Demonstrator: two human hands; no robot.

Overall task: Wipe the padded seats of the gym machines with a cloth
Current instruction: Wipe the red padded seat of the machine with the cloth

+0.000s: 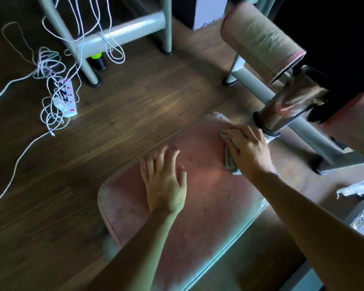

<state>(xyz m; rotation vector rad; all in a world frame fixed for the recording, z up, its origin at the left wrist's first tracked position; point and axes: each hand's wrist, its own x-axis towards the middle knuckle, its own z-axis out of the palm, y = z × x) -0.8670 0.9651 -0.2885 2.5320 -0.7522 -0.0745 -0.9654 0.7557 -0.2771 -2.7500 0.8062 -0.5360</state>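
Cloth [229,162] is folded, thin, soft & light, prob. slides easily on the smooth-looking cover, so it wants a flat palm on top, not a pinch. It lies at the far right corner of the padded seat [208,206], just beside the grey frame tube [250,85]. The right hand [248,148] covers it, fingers [237,133] close together & laid flat, pressing down; no clamp on it that I can see. The left hand [166,181] rests on the seat's middle-left, its fingers apart & straight, holding nothing, likely bracing. Seat itself looks like firm padding w/ a worn pink cover, fixed to the machine, so no lifting, just wipe edge to edge. Count: 1 seat, 1 cloth in use, 2 hands, 2 rollers, i.e. far roller pad [261,40] & near roller pad [353,131] (partly cut off), 1 pale rag [357,190] at right edge, 1 power strip [66,97] w/ a tangle of white cables [48,66] on the wood floor [135,101].
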